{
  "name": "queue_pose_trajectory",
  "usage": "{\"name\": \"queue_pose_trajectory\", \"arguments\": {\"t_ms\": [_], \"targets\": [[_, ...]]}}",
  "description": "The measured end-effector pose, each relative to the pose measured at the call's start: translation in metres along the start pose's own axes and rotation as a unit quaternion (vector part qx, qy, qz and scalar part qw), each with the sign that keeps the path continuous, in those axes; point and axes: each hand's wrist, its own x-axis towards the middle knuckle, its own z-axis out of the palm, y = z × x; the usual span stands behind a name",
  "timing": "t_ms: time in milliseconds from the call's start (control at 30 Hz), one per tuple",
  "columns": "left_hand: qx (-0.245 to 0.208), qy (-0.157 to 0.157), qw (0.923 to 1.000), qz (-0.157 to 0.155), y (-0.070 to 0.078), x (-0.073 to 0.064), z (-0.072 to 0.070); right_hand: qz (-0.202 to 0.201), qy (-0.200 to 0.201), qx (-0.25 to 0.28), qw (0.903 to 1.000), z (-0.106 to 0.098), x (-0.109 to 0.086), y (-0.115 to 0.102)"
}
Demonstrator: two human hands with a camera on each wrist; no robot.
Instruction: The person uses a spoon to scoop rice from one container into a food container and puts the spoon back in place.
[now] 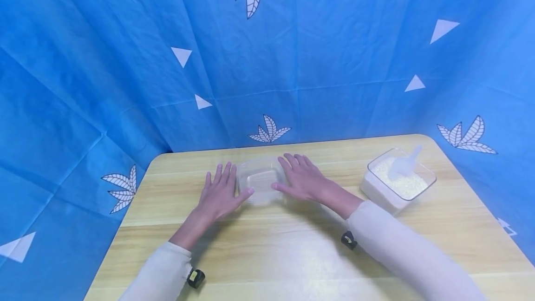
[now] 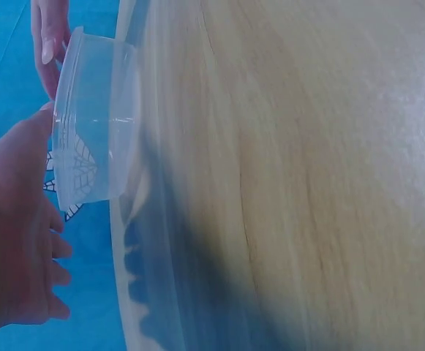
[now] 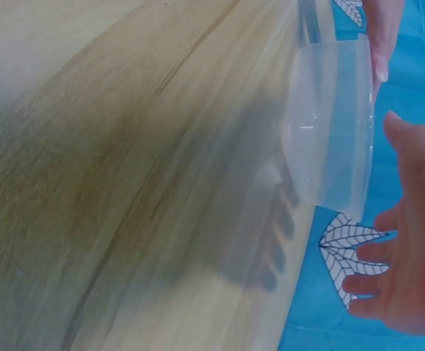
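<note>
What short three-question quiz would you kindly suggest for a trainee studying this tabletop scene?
1. Multiple choice: in the head view, where does the container of pale grains stand? A) to the person's left; B) to the person's right; C) directly in front of the person.
2. True or false: the scoop lies outside that container.
3. Open: what stands between the left hand and the right hand, and how do their fingers lie?

Key:
1. B.
2. False: it rests in the grains, its handle sticking up.
3. A clear plastic tub; the fingers are extended, not curled round it.
</note>
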Motion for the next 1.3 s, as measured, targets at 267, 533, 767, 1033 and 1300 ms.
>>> {"name": "queue_pose_trajectory", "arguments": {"t_ms": [267, 533, 767, 1033, 1300], "targets": [[-0.014, -0.008, 0.9999, 0.001, 0.001, 0.004, 0.002, 0.002, 0.004, 0.008, 1.0, 0.007, 0.008, 0.003], [-0.003, 0.003, 0.9999, 0.016, 0.0, 0.009, 0.004, 0.012, 0.001, 0.005, 0.9999, 0.013, 0.018, 0.003], [0.01, 0.009, 0.9998, 0.012, 0.002, 0.015, 0.012, 0.001, -0.008, -0.024, 0.9997, 0.016, 0.025, 0.001], [0.034, 0.037, 0.998, 0.038, 0.004, 0.017, 0.012, 0.005, 0.008, -0.028, 0.9996, 0.022, 0.03, 0.002], [0.078, 0.056, 0.9938, 0.057, 0.005, 0.018, 0.01, 0.006, 0.009, -0.032, 0.9994, 0.024, 0.03, 0.0]]}}
